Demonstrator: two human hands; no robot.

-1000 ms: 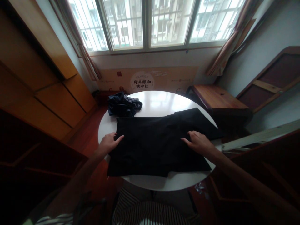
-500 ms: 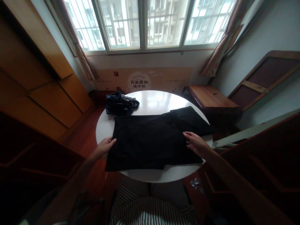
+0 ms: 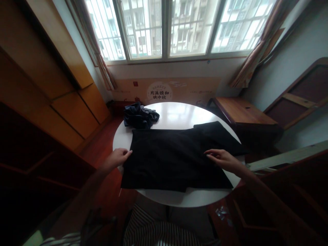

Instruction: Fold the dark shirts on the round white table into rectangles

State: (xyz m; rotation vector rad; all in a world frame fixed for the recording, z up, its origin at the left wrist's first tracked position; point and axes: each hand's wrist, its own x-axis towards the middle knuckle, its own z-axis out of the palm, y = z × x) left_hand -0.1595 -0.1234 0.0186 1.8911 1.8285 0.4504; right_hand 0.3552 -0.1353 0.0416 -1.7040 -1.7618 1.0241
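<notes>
A black garment [image 3: 164,159] lies spread flat across the round white table [image 3: 164,200], its lower left corner hanging over the rim. At its left edge, my left hand [image 3: 120,157] pinches the cloth between thumb and fingers. My right hand [image 3: 224,160] is over the right part of the garment, fingertips pointing left. A small gap shows between its thumb and forefinger, and no cloth is visibly gripped. Behind the garment, at the table's far left, sits a crumpled dark blue and grey cloth bundle [image 3: 139,116], touched by neither hand.
A wooden side table [image 3: 246,111] stands beyond the right rim. Orange cabinets [image 3: 74,112] line the left side. Under the window, a printed cardboard panel [image 3: 184,89] leans by the wall. Some clear crumpled scraps [image 3: 222,212] lie on the floor at lower right.
The view has shifted, so the whole scene sits further right and slightly lower. The right thumb and forefinger look a little further apart. The garment lies much as before.
</notes>
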